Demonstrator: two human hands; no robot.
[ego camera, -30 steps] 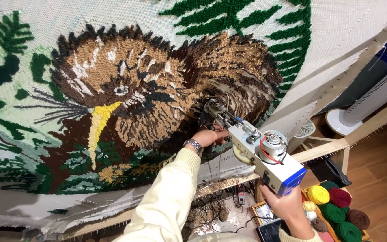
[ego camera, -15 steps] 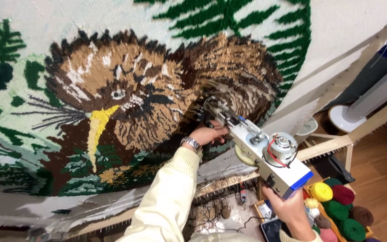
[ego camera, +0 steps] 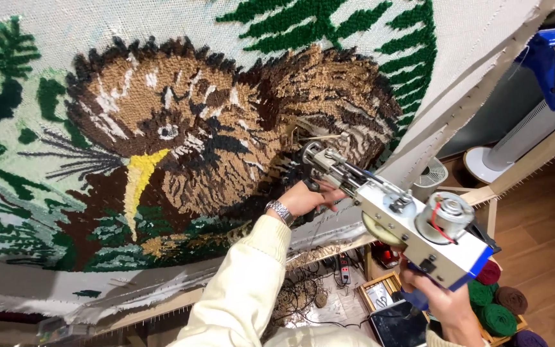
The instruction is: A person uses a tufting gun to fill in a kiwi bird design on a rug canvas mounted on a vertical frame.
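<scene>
A tufted bird rug [ego camera: 181,148] is filling the left, its cloth edge running along the wooden frame [ego camera: 483,96] at right. The tufting gun [ego camera: 396,215] is pressing against the brown area. The left hand [ego camera: 306,196] is curling around its front; the right hand [ego camera: 448,308] is gripping the rear handle, near yarn balls [ego camera: 493,308].

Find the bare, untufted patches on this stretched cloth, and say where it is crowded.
Bare cloth shows at the upper right, between the green fronds and the wooden frame. It is crowded at the brown bird, where the left hand and the tufting gun, held by the right hand, meet.
</scene>
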